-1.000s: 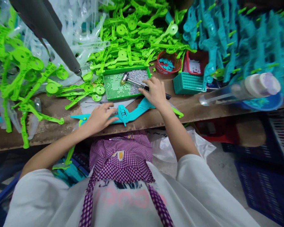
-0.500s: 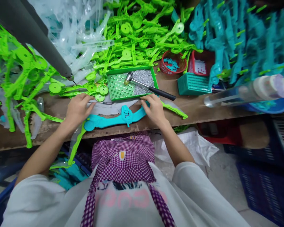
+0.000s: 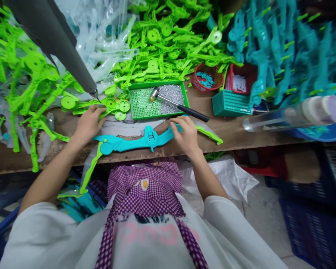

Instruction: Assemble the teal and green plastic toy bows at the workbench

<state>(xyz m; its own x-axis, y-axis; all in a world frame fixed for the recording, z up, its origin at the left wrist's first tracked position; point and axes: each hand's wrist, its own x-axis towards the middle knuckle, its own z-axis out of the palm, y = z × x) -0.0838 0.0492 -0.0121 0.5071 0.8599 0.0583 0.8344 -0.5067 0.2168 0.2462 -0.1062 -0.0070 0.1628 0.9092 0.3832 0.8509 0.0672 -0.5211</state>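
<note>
A turquoise plastic bar (image 3: 128, 144) with a raised centre block lies along the table's front edge. Bright green arms with clear strips are joined at its ends; the left green arm (image 3: 93, 168) hangs over the edge. My right hand (image 3: 186, 136) has its fingers bent around the bar's right end. Up and left of the bar, my left hand (image 3: 89, 125) reaches to the green disc-ended arms (image 3: 110, 104), thumb apart from the fingers; its fingertips are partly hidden. Just above it points the thin tip of a grey powered screwdriver (image 3: 72, 56).
Behind stands a green tray (image 3: 140, 101) of small metal pieces, a hammer (image 3: 182, 106) across it. Piles of green arms (image 3: 168, 48), clear strips (image 3: 100, 56) and turquoise parts (image 3: 260, 45) surround it. Small baskets (image 3: 231, 102) and a clear bottle (image 3: 280, 112) stand right.
My left hand has moved left and slightly up, off the bar's left end, to the green arms. My right hand stays at the bar's right end.
</note>
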